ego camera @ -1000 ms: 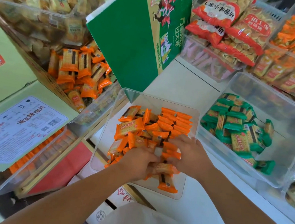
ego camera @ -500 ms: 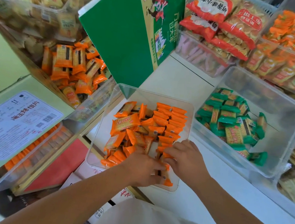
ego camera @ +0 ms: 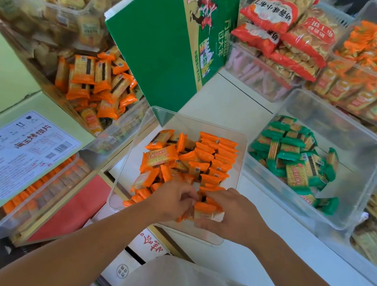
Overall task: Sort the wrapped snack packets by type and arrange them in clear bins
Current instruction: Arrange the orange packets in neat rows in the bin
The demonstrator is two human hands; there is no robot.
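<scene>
A clear bin (ego camera: 241, 146) in front of me holds orange-wrapped cracker packets (ego camera: 169, 157); a neat row stands along its right side, the rest lie loose on the left. Both hands are inside its near end. My left hand (ego camera: 171, 199) has its fingers curled around orange packets. My right hand (ego camera: 229, 211) pinches an orange packet (ego camera: 205, 209) at the near end of the row. To the right, a second clear bin (ego camera: 356, 148) holds green-wrapped packets (ego camera: 297, 164).
A tall green carton (ego camera: 165, 46) stands behind the orange bin. Left shelves carry a bin of orange packets (ego camera: 95, 85) and a labelled flat box (ego camera: 17, 151). Red bagged biscuits (ego camera: 289, 29) and more filled bins (ego camera: 375, 58) crowd the back right. White counter (ego camera: 287, 253) lies at the right.
Both hands stay at the near end of the orange bin, shifting packets there; my right hand's fingers have closed on a packet. The camera view shifted slightly.
</scene>
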